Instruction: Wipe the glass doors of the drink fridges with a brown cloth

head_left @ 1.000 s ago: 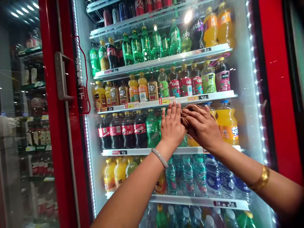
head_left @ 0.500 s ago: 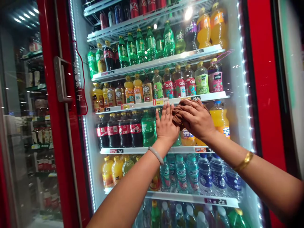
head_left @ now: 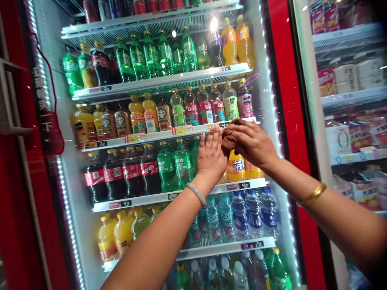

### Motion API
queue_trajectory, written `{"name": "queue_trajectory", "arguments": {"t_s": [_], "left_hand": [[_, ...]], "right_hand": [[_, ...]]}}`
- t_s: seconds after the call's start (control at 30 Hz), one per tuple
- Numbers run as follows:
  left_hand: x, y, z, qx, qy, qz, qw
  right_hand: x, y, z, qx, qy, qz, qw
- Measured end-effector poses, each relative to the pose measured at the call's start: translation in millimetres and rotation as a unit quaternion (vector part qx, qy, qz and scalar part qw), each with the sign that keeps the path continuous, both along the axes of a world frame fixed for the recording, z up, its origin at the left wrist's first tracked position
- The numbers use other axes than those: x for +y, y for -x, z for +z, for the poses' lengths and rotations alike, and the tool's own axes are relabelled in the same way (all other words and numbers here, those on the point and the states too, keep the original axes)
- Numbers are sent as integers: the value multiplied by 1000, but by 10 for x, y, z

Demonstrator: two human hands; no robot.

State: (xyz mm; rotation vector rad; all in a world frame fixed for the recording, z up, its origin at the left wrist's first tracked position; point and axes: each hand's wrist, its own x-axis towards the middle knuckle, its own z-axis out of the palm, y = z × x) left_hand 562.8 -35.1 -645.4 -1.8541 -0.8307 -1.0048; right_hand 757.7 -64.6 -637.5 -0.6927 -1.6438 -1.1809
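A crumpled brown cloth (head_left: pixel 229 138) is bunched under the fingers of my right hand (head_left: pixel 252 141), which presses it against the glass door of a drinks fridge. My left hand (head_left: pixel 211 155) lies beside it with fingers stretched out, its palm toward the glass and its edge close to the cloth. Part of the cloth is hidden behind the right fingers. Behind both hands, orange soda bottles (head_left: pixel 236 168) and green soda bottles (head_left: pixel 183 163) stand on a shelf.
The door has a red frame (head_left: pixel 282 80), with a handle (head_left: pixel 13 96) at the left edge. Bottled drinks fill several white shelves (head_left: pixel 163 80) behind the glass. Bright light strips (head_left: pixel 65 197) run up the sides. Another cooler with packaged goods (head_left: pixel 338 135) stands to the right.
The view has turned right, so the fridge appears farther left and the right-hand cooler shows. Both hands stay close together at the glass, the cloth still under the right one.
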Motion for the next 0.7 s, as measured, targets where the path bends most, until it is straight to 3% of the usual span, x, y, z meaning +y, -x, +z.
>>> {"name": "queue_trajectory", "arguments": {"t_s": [0.1,0.27,0.47,0.6,0.7], "left_hand": [[-52,-73,-3,-25,9,-13,1000],[-149,-407,-27,-5,21,-11,1000],[-179,-743,-26,7,25,-9,1000],[-197,-863,-126,70,3,-34,997],[-215,-880,-207,66,14,-25,997]], "right_hand": [[-20,-248,51,55,3,-6,998],[-22,-245,-289,117,-10,-7,993],[-32,-559,-134,60,13,-38,997],[-32,-653,-423,180,-7,-45,983],[-42,-532,-609,195,7,-50,980]]}}
